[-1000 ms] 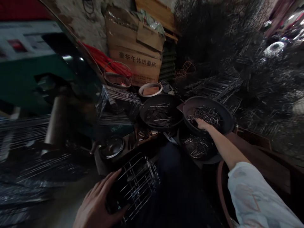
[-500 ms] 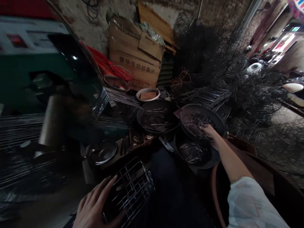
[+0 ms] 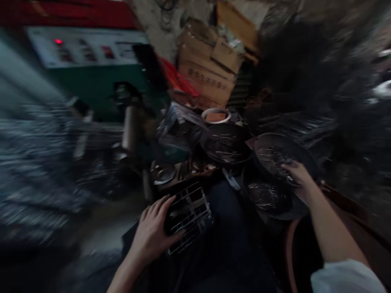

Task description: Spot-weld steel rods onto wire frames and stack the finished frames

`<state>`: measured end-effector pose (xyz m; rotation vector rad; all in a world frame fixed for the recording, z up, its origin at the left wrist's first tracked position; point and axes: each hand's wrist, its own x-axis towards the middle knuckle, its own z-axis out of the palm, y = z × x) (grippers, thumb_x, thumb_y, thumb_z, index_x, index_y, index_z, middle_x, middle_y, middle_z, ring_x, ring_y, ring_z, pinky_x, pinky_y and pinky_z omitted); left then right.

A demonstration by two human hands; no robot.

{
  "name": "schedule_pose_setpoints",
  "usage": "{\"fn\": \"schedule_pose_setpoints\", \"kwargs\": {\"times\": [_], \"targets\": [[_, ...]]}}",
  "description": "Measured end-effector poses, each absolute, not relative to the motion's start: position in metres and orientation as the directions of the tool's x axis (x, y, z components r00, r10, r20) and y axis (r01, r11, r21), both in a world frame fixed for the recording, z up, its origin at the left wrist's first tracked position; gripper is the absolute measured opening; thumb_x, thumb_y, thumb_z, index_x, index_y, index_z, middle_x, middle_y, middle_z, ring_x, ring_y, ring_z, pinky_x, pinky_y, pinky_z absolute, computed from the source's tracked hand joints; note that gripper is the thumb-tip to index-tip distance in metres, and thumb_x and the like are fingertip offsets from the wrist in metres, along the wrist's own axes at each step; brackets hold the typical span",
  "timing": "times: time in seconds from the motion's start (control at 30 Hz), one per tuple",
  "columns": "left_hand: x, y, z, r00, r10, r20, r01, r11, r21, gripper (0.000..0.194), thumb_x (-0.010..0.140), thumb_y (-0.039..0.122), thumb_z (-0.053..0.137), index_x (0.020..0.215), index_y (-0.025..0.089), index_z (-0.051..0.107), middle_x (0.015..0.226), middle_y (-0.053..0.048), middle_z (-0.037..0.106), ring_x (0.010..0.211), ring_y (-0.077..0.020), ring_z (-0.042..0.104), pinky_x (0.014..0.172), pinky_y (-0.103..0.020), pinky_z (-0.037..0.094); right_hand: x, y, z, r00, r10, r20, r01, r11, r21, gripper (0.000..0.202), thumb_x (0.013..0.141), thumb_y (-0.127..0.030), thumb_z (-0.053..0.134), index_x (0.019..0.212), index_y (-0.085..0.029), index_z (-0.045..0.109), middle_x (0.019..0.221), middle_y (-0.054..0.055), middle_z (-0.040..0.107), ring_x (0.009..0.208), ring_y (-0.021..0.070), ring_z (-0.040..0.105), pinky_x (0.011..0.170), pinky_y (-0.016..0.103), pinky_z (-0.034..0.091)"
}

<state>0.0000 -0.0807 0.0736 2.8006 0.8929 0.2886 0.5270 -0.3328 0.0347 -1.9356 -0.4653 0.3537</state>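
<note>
My left hand (image 3: 157, 226) grips the left side of a small wire-grid rack (image 3: 200, 203), thumb across its near end and fingers along the far side. The rack rests over my dark-clothed lap. To the right, my right hand (image 3: 301, 178) reaches into a round dark pan (image 3: 305, 156) of short metal wire pieces (image 3: 270, 156). Its fingers are drawn together on some of the wire pieces, though blur hides the fingertips. Just below stands another dark pan with wire pieces (image 3: 264, 194), and left of them a third pan (image 3: 210, 142) holds more.
A green machine (image 3: 91, 89) with a red top and a lit panel stands at left, a metal cylinder (image 3: 130, 128) before it. Ahead are a white bowl (image 3: 229, 116), a metal dish (image 3: 163, 174) and a cardboard box (image 3: 207, 69). Dark wirework (image 3: 305, 73) piles at right.
The view has swung left, so the scene sits farther right and more of the machine shows. My left hand still holds the rack; my right hand stays at the same pan.
</note>
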Motion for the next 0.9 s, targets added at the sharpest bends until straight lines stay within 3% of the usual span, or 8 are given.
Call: {"fn": "schedule_pose_setpoints", "kwargs": {"times": [0.1,0.2,0.27,0.37,0.43,0.53,0.77,0.9], "targets": [[0.012,-0.087,0.09,0.795,0.604,0.052,0.57,-0.774,0.277,0.09,0.064,0.056,0.077,0.138,0.019,0.042,0.147,-0.016,0.049,0.133,-0.0378,0.047,0.11,-0.055,0.037,0.499,-0.322,0.056,0.858,0.514,-0.01,0.132,-0.24,-0.962,0.033,0.069,-0.054,0.082,0.085,-0.028,0.068,0.076,0.009,0.073,0.053,0.0179,0.063,0.051,0.034,0.049],[0.019,-0.086,0.099,0.79,0.613,0.021,0.579,-0.757,0.302,0.09,0.061,0.055,0.08,0.134,0.021,0.043,0.143,-0.014,0.051,0.131,-0.0365,0.047,0.111,-0.055,0.035,0.44,-0.303,0.075,0.698,0.712,-0.079,0.067,-0.175,-0.982,0.023,0.074,-0.048,0.082,0.087,-0.031,0.073,0.077,0.008,0.072,0.053,0.0168,0.061,0.045,0.031,0.048],[0.014,-0.086,0.101,0.782,0.623,0.021,0.587,-0.747,0.312,0.091,0.059,0.053,0.082,0.135,0.022,0.041,0.142,-0.013,0.052,0.13,-0.0363,0.048,0.111,-0.057,0.034,0.389,-0.294,0.088,0.499,0.855,-0.144,0.043,-0.19,-0.981,0.029,0.077,-0.046,0.081,0.096,-0.025,0.075,0.079,0.007,0.073,0.06,0.0181,0.067,0.054,0.029,0.055],[0.002,-0.089,0.101,0.763,0.646,0.024,0.604,-0.726,0.327,0.094,0.059,0.054,0.083,0.137,0.025,0.038,0.143,-0.012,0.05,0.13,-0.0369,0.047,0.11,-0.059,0.032,0.324,-0.281,0.104,0.208,0.962,-0.178,0.076,-0.197,-0.977,0.033,0.084,-0.042,0.075,0.111,-0.023,0.073,0.104,0.009,0.075,0.086,0.0235,0.074,0.079,0.035,0.06],[-0.002,-0.091,0.102,0.752,0.658,0.03,0.611,-0.714,0.341,0.096,0.059,0.055,0.082,0.138,0.026,0.037,0.144,-0.012,0.049,0.131,-0.037,0.046,0.111,-0.06,0.03,0.297,-0.271,0.111,0.056,0.989,-0.139,0.148,-0.146,-0.978,0.029,0.09,-0.039,0.069,0.114,-0.024,0.072,0.112,0.009,0.073,0.096,0.0242,0.072,0.087,0.036,0.058],[0.006,-0.092,0.105,0.768,0.64,0.044,0.587,-0.729,0.352,0.1,0.057,0.057,0.083,0.139,0.026,0.036,0.144,-0.012,0.048,0.131,-0.0366,0.045,0.113,-0.06,0.028,0.276,-0.254,0.111,-0.089,0.995,-0.039,0.301,-0.011,-0.953,0.025,0.095,-0.038,0.061,0.111,-0.023,0.073,0.106,0.007,0.073,0.097,0.0222,0.071,0.088,0.033,0.055],[0.028,-0.087,0.111,0.803,0.596,0.01,0.562,-0.762,0.321,0.094,0.052,0.048,0.086,0.133,0.024,0.045,0.128,-0.012,0.055,0.115,-0.0361,0.05,0.094,-0.049,0.044,0.248,-0.224,0.075,-0.055,0.984,0.171,0.515,0.174,-0.839,0.024,0.099,-0.034,0.054,0.111,-0.025,0.072,0.105,0.006,0.074,0.098,0.0219,0.069,0.088,0.034,0.055],[0.007,-0.082,0.12,0.8,0.597,0.061,0.54,-0.76,0.363,0.09,0.052,0.042,0.086,0.131,0.025,0.046,0.133,-0.012,0.051,0.117,-0.0356,0.047,0.096,-0.049,0.043,0.228,-0.209,0.063,-0.116,0.945,0.305,0.576,0.314,-0.755,0.032,0.099,-0.028,0.054,0.128,-0.028,0.066,0.115,0.007,0.072,0.106,0.0227,0.068,0.092,0.037,0.057]]}}
